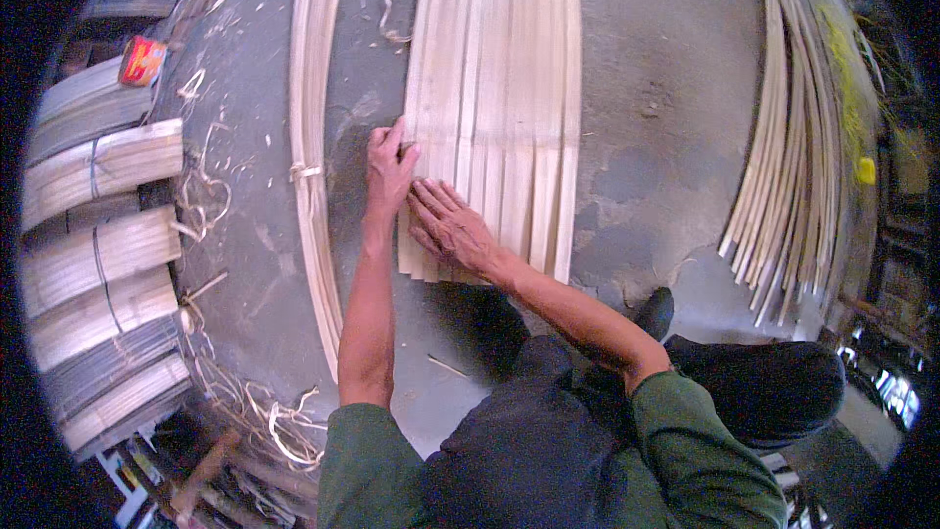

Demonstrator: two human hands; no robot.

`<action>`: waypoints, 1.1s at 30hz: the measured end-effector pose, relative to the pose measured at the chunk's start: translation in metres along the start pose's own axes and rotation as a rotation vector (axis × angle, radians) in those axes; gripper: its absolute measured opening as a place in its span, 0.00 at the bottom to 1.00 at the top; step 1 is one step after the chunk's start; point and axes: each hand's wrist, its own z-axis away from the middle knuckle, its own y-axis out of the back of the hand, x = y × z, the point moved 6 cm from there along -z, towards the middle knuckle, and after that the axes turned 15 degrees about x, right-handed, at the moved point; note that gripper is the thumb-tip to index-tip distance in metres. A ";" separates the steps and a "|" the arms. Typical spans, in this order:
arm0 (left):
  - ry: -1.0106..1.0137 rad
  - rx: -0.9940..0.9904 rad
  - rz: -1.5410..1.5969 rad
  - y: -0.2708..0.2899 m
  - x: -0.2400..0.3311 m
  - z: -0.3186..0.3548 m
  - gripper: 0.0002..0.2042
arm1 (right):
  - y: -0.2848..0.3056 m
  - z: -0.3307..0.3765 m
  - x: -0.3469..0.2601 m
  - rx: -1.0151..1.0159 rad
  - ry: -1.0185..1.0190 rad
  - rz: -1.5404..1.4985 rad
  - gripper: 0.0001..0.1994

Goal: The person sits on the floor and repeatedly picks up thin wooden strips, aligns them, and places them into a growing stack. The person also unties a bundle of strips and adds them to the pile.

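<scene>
Long pale slats of wood or bamboo (504, 59) lie side by side on the grey floor in front of me, forming a wide flat panel. Their near ends are slightly uneven. My left hand (391, 174) rests against the panel's left edge, thumb and forefinger apart, other fingers partly hidden. Across the near left part of the slats my right hand (455, 227) lies flat, fingers stretched toward the left hand. Neither hand visibly lifts anything.
Left of the panel runs a narrow bundle of slats (311, 118), tied with a strip. Strapped stacks of slats (103, 260) and a red packet (143, 61) line the far left. Loose fibre strips (289, 421) lie nearby. Long thin rods (783, 176) are at right.
</scene>
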 end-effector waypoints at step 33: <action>-0.150 0.218 -0.289 -0.030 0.106 0.034 0.27 | 0.573 0.073 0.134 0.912 -0.716 0.246 0.23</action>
